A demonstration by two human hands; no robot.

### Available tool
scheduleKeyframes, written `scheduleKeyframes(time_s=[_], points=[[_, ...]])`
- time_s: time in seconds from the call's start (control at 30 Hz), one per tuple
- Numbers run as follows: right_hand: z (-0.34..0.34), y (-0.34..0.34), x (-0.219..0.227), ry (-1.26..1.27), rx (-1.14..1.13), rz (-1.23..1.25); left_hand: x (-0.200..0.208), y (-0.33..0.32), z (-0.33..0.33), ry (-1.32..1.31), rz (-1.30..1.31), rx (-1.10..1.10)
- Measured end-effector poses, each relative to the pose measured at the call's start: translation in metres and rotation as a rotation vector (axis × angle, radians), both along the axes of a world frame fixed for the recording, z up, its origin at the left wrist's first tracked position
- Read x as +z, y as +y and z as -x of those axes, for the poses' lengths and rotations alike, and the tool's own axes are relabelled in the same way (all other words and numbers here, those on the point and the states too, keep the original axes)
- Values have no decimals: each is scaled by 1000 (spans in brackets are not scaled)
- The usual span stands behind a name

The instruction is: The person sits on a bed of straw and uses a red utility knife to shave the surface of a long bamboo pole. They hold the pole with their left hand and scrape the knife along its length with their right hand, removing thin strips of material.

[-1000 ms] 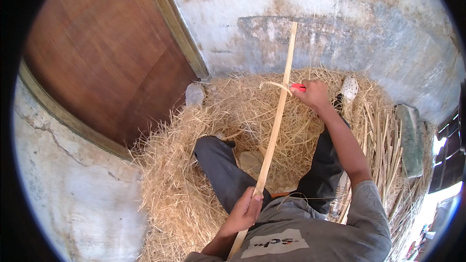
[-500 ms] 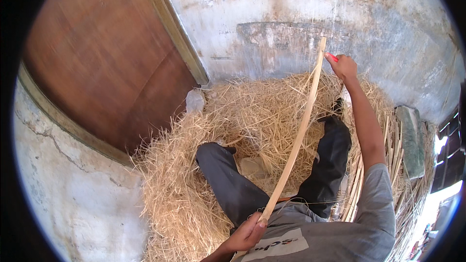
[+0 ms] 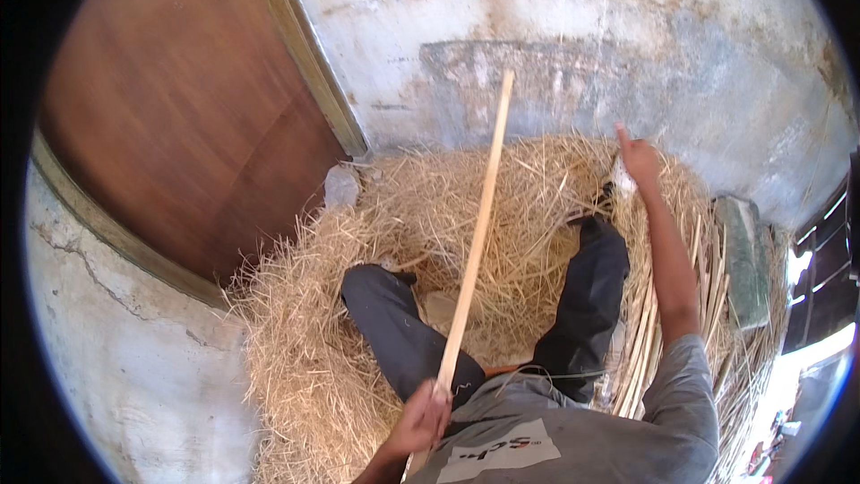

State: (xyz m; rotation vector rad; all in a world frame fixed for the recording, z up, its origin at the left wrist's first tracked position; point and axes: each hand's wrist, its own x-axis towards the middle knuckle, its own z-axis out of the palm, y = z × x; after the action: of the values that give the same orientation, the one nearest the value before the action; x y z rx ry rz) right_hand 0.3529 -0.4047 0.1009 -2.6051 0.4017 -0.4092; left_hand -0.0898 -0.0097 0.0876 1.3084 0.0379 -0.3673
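Note:
My left hand (image 3: 421, 419), low near my lap, is closed round the lower part of a long pale bamboo strip (image 3: 478, 251). The strip slants upward and away, its far end free in front of the wall. Apart from it, to the right, my right hand (image 3: 640, 161) is raised at the end of my outstretched arm, fingers curled in a fist and the thumb side pointing forward. Motion blurs this hand; the red-handled tool seen in it a moment earlier is now mostly hidden, its blade not visible.
Curly straw-coloured shavings (image 3: 313, 350) heap around my bent legs (image 3: 385, 314). Long thin strips (image 3: 640, 350) lie at my right beside a greenish stone block (image 3: 743, 264). A stained wall (image 3: 573, 18) stands ahead, with a brown door (image 3: 197, 108) at left and a pale stone (image 3: 341, 186) by its frame.
The bamboo strip has swung left, its far end leaving my right hand. My right hand has dropped slightly toward me. My left hand has shifted a little left, still holding the strip.

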Motion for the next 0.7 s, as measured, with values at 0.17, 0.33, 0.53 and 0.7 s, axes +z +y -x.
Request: scheduleKeyframes(time_s=[0.17,0.33,0.53,0.7], points=[[158,145,-40,-91,554,-207,23,-12,-64,-112,-252,119],[231,198,-32,-424,1043,-125,26,-13,-86,-18,169,151],[209,197,-26,-400,956,-135,28,-28,-76,99,387,153],[228,190,-14,-330,1118,56,25,-27,-72,-1,167,116]])
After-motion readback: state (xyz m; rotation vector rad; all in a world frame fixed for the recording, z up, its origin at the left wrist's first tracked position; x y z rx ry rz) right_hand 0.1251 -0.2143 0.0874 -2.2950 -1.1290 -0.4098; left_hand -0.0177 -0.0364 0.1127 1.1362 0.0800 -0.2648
